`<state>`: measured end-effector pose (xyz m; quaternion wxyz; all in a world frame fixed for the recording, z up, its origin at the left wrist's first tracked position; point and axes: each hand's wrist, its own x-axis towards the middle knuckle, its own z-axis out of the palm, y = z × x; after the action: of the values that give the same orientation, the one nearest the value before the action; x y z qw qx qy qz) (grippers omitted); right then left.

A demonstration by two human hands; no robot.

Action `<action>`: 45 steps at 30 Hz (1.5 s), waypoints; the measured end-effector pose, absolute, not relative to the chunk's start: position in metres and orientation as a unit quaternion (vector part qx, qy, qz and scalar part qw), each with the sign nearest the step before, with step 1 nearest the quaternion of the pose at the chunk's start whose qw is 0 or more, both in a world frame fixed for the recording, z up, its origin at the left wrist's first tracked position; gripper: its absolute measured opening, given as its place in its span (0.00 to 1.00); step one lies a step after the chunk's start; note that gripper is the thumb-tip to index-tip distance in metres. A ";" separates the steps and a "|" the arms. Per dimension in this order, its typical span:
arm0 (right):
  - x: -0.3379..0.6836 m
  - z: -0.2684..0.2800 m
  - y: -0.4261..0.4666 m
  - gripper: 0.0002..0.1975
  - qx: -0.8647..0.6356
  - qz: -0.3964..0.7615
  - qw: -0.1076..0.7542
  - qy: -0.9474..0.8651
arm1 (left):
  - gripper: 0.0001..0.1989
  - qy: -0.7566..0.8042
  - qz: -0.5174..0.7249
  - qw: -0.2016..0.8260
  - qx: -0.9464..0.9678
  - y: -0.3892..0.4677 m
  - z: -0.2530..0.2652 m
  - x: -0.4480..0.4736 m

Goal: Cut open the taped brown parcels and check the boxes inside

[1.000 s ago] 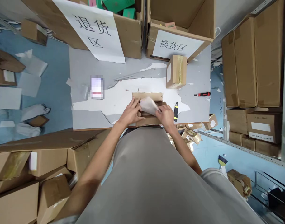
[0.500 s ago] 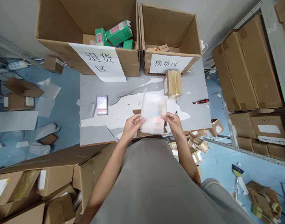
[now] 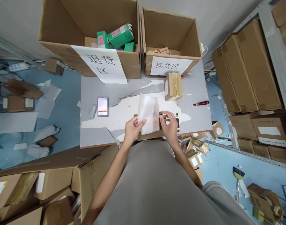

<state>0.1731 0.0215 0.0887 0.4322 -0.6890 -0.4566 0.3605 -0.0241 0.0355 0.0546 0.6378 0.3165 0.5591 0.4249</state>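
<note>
A translucent white packing bag (image 3: 148,109) stands up in front of me, with something faintly reddish showing through it. My left hand (image 3: 133,128) pinches its lower left edge, thumb on the near face. At the bag's right edge, the bent fingers of my right hand (image 3: 168,125) are drawn together on the margin; their exact hold is partly hidden. Under and behind the bag lies an opened cardboard box (image 3: 152,135), mostly covered by it. A yellow-and-black box cutter (image 3: 177,122) rests just right of my right hand.
A taped carton (image 3: 173,87), a red-and-black cutter (image 3: 201,103) and a phone (image 3: 102,107) lie on the grey table (image 3: 93,136). Two big labelled boxes, left (image 3: 63,51) and right (image 3: 148,61), line its back. Shelves with cartons (image 3: 247,68) stand right; a carton-filled box (image 3: 91,168) is near left.
The bag has shifted left and slightly down, more upright. My right hand has moved left with its edge, its fingers more curled. The yellow-and-black cutter now shows beside it.
</note>
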 end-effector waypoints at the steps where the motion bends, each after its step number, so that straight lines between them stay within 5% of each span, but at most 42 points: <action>1: 0.165 0.093 0.018 0.19 -0.678 0.374 0.424 -0.469 | 0.34 0.566 0.429 0.624 0.328 0.034 0.055 -0.021; 8: 0.127 0.089 0.014 0.20 -0.672 0.403 0.406 -0.471 | 0.19 0.562 0.406 0.490 0.528 0.017 0.075 -0.009; 13: 0.142 0.070 0.024 0.18 -0.664 0.458 0.449 -0.384 | 0.18 0.498 0.417 0.480 0.589 0.017 0.077 -0.027; 17: 0.150 0.062 0.026 0.23 -0.644 0.514 0.471 -0.315 | 0.24 0.601 0.458 0.480 0.446 0.024 0.058 -0.045; 21: 0.150 0.064 0.020 0.27 -0.612 0.579 0.467 -0.268 | 0.38 0.579 0.424 0.629 0.300 0.028 0.042 -0.051; 27: 0.164 0.065 0.019 0.26 -0.578 0.623 0.461 -0.256 | 0.36 0.478 0.422 0.743 0.205 0.028 0.047 -0.051; 32: 0.185 0.056 0.022 0.21 -0.638 0.535 0.464 -0.304 | 0.34 0.451 0.414 0.764 0.202 0.029 0.050 -0.052; 36: 0.199 0.088 0.013 0.18 -0.696 0.300 0.534 -0.375 | 0.33 0.463 0.406 0.760 0.207 0.030 0.050 -0.050; 39: 0.199 0.123 0.008 0.17 -0.689 0.244 0.488 -0.477 | 0.34 0.472 0.403 0.758 0.202 0.030 0.051 -0.046; 45: 0.184 0.118 0.011 0.18 -0.642 0.431 0.345 -0.532 | 0.37 0.476 0.416 0.743 0.218 0.029 0.052 -0.028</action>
<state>0.1839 0.0106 0.1184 0.3446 -0.6418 -0.5322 0.4314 -0.0281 0.0287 0.0516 0.7434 0.2183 0.4757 0.4164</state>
